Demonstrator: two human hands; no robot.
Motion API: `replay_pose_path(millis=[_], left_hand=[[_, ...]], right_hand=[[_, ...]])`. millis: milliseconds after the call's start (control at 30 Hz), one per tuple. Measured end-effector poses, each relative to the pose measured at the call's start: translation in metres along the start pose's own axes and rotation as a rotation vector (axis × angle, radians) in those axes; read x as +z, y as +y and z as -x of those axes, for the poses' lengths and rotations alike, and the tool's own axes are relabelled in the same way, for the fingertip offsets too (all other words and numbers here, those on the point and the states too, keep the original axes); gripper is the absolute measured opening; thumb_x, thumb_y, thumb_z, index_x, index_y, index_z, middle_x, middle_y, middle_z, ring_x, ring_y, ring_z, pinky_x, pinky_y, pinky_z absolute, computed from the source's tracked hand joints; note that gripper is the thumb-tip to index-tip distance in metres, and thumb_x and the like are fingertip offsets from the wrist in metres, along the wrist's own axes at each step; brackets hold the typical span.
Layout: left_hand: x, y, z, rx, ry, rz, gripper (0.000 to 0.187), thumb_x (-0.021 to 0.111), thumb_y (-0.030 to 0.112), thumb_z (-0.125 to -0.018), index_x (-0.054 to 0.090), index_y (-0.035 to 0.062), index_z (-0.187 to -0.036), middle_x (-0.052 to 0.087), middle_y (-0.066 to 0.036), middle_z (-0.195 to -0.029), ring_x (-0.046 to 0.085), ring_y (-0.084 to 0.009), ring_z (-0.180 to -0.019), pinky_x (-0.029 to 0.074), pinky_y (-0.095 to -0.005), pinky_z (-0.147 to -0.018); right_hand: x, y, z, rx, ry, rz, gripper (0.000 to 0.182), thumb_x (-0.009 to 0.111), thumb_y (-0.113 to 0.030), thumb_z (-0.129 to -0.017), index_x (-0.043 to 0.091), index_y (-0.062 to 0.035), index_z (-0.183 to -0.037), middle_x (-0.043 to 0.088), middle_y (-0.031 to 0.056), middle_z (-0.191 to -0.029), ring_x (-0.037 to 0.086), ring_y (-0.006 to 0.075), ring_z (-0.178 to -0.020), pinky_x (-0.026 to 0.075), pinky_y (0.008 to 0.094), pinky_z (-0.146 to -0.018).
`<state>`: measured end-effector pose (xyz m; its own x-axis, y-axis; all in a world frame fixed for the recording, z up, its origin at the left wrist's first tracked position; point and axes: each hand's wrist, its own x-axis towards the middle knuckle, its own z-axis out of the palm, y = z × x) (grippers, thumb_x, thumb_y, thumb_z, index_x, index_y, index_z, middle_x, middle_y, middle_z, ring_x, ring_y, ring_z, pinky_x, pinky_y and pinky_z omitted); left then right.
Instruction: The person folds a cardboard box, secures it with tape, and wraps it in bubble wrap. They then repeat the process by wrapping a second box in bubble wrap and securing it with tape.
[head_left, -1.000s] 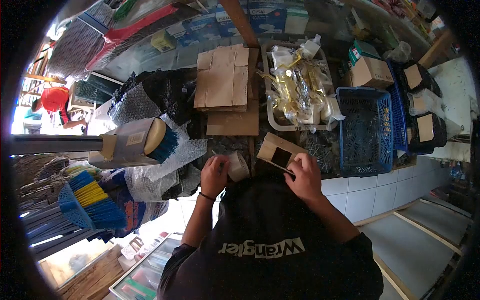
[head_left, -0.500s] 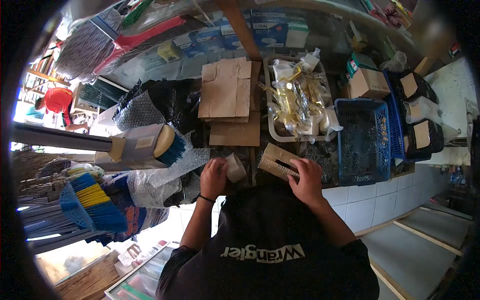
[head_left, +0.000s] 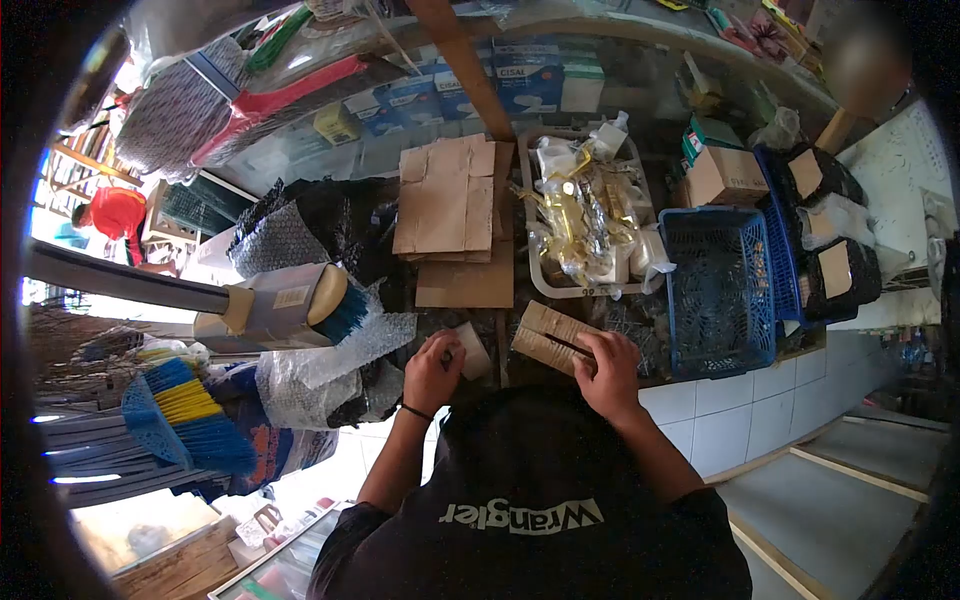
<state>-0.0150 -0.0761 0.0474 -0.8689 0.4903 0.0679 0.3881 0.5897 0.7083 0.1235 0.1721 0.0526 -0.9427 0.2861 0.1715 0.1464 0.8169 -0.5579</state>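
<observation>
A small folded cardboard piece (head_left: 545, 333) with a dark slot or strip lies at the counter's near edge. My right hand (head_left: 608, 370) grips its right end between thumb and fingers. To the left, a tape roll (head_left: 472, 352) stands beside my left hand (head_left: 434, 370), whose curled fingers are wrapped round a small dark item I cannot make out. Flat cardboard sheets (head_left: 445, 200) are stacked further back, in the middle.
Behind the cardboard piece is a white tray (head_left: 585, 291) of wrapped gold-coloured items. A blue basket (head_left: 675, 290) stands right of it. Bubble wrap (head_left: 310, 385) and a broom (head_left: 270, 305) are at the left. A person in red (head_left: 115, 212) is in the far left background.
My left hand has turned and moved slightly right, closer to the tape roll, and a dark item now shows in it. The view has shifted slightly.
</observation>
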Motion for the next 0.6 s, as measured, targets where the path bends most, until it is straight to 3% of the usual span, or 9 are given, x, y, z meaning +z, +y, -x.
replay_pose_path(millis=[233, 367, 600], left_hand=[[0.008, 0.002, 0.005, 0.036, -0.042, -0.016, 0.021, 0.067, 0.017, -0.073, 0.058, 0.0047, -0.088, 0.062, -0.013, -0.107, 0.060, -0.0312, -0.099, 0.049, -0.0363, -0.082], [0.003, 0.008, 0.006, -0.040, -0.081, -0.029, 0.026, 0.068, 0.018, -0.072, 0.059, 0.0047, -0.092, 0.061, -0.013, -0.109, 0.059, -0.0313, -0.101, 0.049, -0.0365, -0.084], [-0.005, 0.006, 0.013, 0.014, -0.098, -0.135, 0.033, 0.070, 0.020, -0.074, 0.060, 0.0060, -0.103, 0.060, -0.014, -0.110, 0.059, -0.0320, -0.099, 0.049, -0.0372, -0.083]], right_hand=[[-0.027, 0.003, 0.000, 0.048, 0.213, -0.142, 0.032, 0.066, -0.010, -0.075, 0.055, -0.0056, -0.105, 0.056, 0.0116, -0.092, 0.054, 0.0307, -0.090, 0.040, 0.0428, -0.081], [-0.034, 0.019, 0.007, 0.094, 0.246, -0.163, 0.030, 0.065, -0.008, -0.077, 0.054, -0.0043, -0.105, 0.056, 0.0122, -0.091, 0.055, 0.0309, -0.088, 0.042, 0.0406, -0.079], [-0.032, 0.030, 0.020, 0.135, 0.238, -0.157, 0.025, 0.063, -0.010, -0.080, 0.056, -0.0032, -0.103, 0.056, 0.0123, -0.091, 0.054, 0.0298, -0.089, 0.042, 0.0397, -0.079]])
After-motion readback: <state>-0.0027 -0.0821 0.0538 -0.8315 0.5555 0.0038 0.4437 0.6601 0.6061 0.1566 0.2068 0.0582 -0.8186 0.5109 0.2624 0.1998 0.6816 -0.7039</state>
